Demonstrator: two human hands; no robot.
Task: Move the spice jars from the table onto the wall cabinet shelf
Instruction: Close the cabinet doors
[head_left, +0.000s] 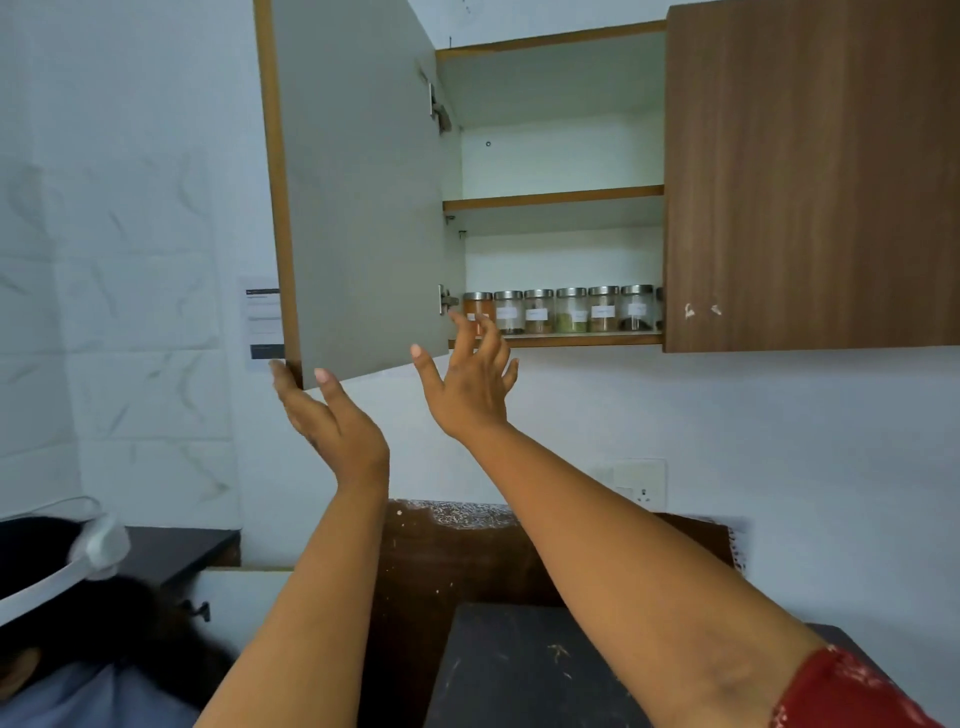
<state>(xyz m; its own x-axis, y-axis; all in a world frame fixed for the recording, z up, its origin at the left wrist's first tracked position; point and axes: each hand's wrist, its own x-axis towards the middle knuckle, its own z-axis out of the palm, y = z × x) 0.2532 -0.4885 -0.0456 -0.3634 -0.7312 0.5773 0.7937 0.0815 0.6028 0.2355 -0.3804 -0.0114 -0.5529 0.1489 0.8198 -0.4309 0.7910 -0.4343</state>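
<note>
Six spice jars (558, 310) in a row on the wall cabinet's bottom shelf (582, 340), white labels too blurred to read. Left hand (324, 415) at the open door's (358, 208) lower corner, grip loose, fingers straight. Right hand (470, 382) spread, empty, just below the shelf. Dark counter (519, 670) below, white walls.

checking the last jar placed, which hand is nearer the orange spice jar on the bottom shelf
Right. The right hand has fingertips just in front of the orange spice jar; the left hand is at the open door bottom corner.
</note>
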